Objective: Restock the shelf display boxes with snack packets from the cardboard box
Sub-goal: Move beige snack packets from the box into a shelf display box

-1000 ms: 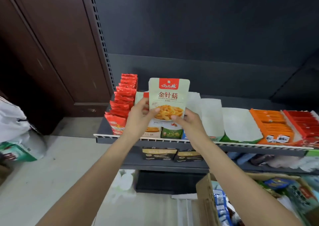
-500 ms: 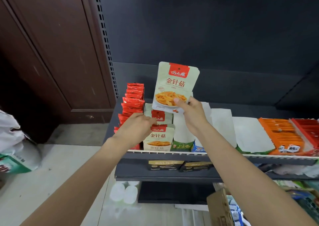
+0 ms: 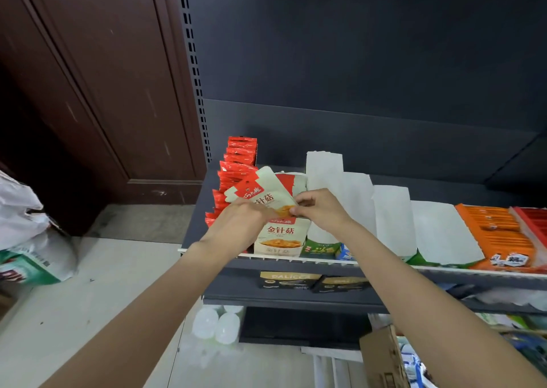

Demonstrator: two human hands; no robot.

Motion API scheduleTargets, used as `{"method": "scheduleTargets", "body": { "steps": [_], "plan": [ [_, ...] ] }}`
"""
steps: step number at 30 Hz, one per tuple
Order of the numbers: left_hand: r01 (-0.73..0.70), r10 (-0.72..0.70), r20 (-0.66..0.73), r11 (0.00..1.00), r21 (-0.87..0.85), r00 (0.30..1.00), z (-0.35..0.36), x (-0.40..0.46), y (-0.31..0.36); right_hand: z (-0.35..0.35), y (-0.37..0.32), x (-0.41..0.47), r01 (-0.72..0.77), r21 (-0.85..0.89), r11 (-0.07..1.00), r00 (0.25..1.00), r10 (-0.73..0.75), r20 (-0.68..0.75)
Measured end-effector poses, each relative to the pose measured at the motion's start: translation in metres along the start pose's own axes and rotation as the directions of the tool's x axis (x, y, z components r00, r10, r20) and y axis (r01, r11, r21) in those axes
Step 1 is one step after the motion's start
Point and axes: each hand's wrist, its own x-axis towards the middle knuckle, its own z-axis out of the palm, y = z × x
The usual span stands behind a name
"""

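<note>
Snack packet (image 3: 260, 193), cream with a red top label, printed 金针菇, tilted leftward above the display box (image 3: 279, 239) at the shelf (image 3: 296, 262) front. Right hand (image 3: 321, 208) pinches its lower right edge; left hand (image 3: 247, 220) grips its lower left side. Display box front reads 金针菇 over a picture of yellow strips. Red packets (image 3: 236, 168) stand in a row just left. Lower shelf box (image 3: 285, 279) reads "DALICO". Cardboard box (image 3: 381, 358) sits at lower right.
</note>
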Motion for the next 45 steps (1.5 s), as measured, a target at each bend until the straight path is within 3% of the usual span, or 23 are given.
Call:
{"method": "scheduleTargets", "body": {
  "steps": [3, 6, 10, 14, 17, 20, 25, 28, 31, 33, 36, 38, 40, 42, 45],
  "plan": [
    [0.014, -0.014, 0.004, 1.000, -0.004, 1.000, -0.001, -0.001, 0.002, -0.003, -0.010, 0.005, 0.054, -0.296, 0.954, 0.998, -0.060, -0.010],
    [0.033, -0.034, -0.014, 0.999, -0.018, 0.999, -0.003, -0.001, 0.002, 0.001, -0.012, 0.007, 0.040, -0.319, 0.947, 0.996, -0.063, -0.061],
    [0.017, -0.017, -0.002, 0.998, -0.063, 1.000, -0.006, -0.002, 0.004, -0.006, -0.009, 0.008, -0.023, -0.401, 0.916, 0.990, 0.077, 0.120],
    [0.032, -0.032, 0.005, 0.998, -0.057, 0.999, -0.006, -0.001, 0.001, -0.010, -0.032, 0.009, 0.123, -0.191, 0.974, 0.992, -0.123, 0.011],
    [0.013, -0.015, -0.014, 0.997, -0.071, 1.000, -0.011, -0.001, 0.004, -0.003, -0.047, 0.007, 0.213, -0.274, 0.938, 0.971, -0.233, -0.045],
    [-0.009, 0.008, -0.015, 0.999, -0.046, 1.000, -0.011, -0.002, 0.004, -0.003, -0.032, 0.007, 0.142, -0.394, 0.908, 0.985, -0.169, -0.034],
    [0.056, -0.057, 0.024, 0.998, 0.034, 0.998, -0.004, 0.000, 0.006, -0.010, 0.001, 0.006, 0.043, -0.348, 0.936, 0.999, -0.047, -0.003],
    [0.129, -0.130, -0.011, 0.991, -0.035, 0.992, -0.007, 0.002, 0.013, -0.012, 0.004, 0.007, 0.062, -0.366, 0.928, 0.997, -0.046, 0.055],
    [0.205, -0.208, -0.017, 0.971, -0.123, 0.978, -0.017, 0.005, 0.024, -0.015, 0.003, -0.002, 0.071, -0.135, 0.988, 0.997, -0.065, 0.049],
    [0.214, -0.225, -0.058, 0.965, -0.152, 0.973, -0.018, 0.008, 0.033, -0.022, 0.003, -0.017, 0.047, 0.068, 0.997, 0.996, -0.041, -0.085],
    [0.202, -0.242, -0.189, 0.957, -0.207, 0.952, -0.016, 0.013, 0.058, -0.038, 0.014, -0.046, 0.062, 0.200, 0.978, 0.974, -0.015, -0.227],
    [0.151, -0.202, -0.258, 0.967, -0.203, 0.945, -0.011, 0.016, 0.084, -0.047, 0.029, -0.068, 0.073, 0.207, 0.976, 0.974, -0.025, -0.226],
    [0.046, -0.073, -0.247, 0.993, -0.112, 0.966, 0.000, 0.020, 0.117, -0.056, 0.053, -0.094, 0.079, 0.143, 0.987, 0.970, -0.043, -0.238],
    [-0.067, 0.055, -0.179, 0.996, -0.058, 0.982, 0.020, 0.022, 0.155, -0.065, 0.084, -0.124, 0.067, 0.089, 0.994, 0.965, -0.042, -0.261],
    [-0.086, 0.083, -0.023, 0.982, -0.168, 0.996, 0.054, 0.023, 0.218, -0.081, 0.144, -0.174, -0.023, -0.034, 0.999, 0.959, 0.012, -0.284]
  ]
}}
